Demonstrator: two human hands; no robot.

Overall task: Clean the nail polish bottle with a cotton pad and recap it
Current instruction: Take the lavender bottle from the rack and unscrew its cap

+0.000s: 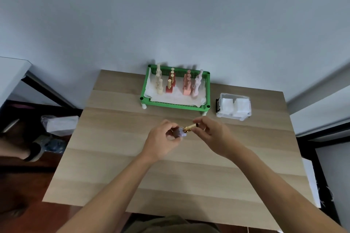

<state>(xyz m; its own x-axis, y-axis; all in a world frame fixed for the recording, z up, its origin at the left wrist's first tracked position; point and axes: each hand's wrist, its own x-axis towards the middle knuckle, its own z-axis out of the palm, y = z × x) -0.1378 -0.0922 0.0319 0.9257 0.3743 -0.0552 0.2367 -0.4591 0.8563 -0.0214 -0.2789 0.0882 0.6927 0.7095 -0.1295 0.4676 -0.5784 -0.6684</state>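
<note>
A green rack at the back of the bench holds rows of cream, red, coral and pale pink polish bottles on white paper. Just right of it, a clear box holds white cotton pads. Above the bench's middle, the left hand grips a small lilac bottle, tilted sideways; the right hand pinches its gold cap at the bottle's neck.

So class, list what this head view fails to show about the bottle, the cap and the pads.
- Purple bottle: mostly hidden by the left hand; neck unseen.
- Gold cap: blurred; whether it is seated, or a pad is held, cannot be told.
- Clear box: white pads too small to count.
</note>
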